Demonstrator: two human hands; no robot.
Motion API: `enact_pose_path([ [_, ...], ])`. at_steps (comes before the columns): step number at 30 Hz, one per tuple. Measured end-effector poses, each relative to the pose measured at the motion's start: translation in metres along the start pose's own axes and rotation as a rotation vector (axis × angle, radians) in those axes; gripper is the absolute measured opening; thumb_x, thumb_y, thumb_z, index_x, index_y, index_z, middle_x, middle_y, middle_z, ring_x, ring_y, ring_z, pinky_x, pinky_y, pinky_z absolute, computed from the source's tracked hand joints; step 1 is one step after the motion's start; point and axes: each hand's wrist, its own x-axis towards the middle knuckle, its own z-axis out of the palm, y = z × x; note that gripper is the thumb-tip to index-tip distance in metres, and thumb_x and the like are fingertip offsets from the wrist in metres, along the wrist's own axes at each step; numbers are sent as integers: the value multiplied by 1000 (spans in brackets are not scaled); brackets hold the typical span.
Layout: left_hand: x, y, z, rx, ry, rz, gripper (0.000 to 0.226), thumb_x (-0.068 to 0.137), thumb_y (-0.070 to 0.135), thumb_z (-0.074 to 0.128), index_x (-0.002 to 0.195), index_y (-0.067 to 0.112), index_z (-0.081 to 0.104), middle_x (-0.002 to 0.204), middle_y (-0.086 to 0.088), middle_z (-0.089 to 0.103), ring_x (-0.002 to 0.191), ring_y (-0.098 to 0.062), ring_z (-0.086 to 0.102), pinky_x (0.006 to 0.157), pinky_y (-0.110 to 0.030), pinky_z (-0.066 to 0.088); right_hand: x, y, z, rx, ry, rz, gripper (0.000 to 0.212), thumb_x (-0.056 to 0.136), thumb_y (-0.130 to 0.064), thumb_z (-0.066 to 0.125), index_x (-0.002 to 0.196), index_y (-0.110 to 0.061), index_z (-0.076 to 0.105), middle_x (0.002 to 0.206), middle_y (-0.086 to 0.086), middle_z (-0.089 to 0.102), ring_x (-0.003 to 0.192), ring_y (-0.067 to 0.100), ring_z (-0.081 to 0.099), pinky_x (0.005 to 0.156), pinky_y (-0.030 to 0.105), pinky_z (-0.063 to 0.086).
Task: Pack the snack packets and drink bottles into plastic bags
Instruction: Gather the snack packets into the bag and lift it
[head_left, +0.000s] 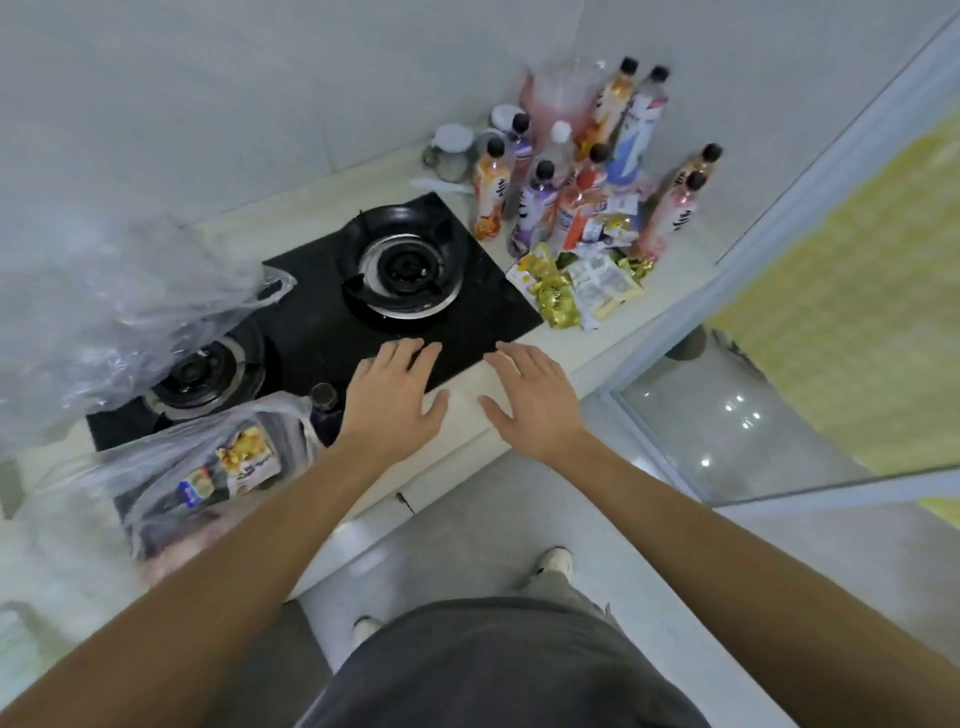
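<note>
Several drink bottles with black caps stand in the far right corner of the counter. A heap of snack packets lies in front of them, beside the stove. At the near left a filled clear plastic bag holds packets and a bottle. A pile of loose clear plastic bags covers the left side. My left hand and my right hand hover flat, fingers spread, over the stove's front edge and the counter, holding nothing.
A black two-burner gas stove fills the middle of the pale counter. A lidded mug stands behind the bottles by the tiled wall. A glass door is at the right.
</note>
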Motion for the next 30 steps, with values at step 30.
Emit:
enact_pose_path([
  [30, 287, 139, 171, -36, -355, -126, 99, 68, 59, 82, 152, 28, 38, 152, -9, 35, 140, -34, 35, 99, -51, 47, 189, 298, 15, -217, -426, 90, 90, 79, -54, 79, 150, -19, 35, 158, 19, 29, 147, 46, 26, 118, 58, 33],
])
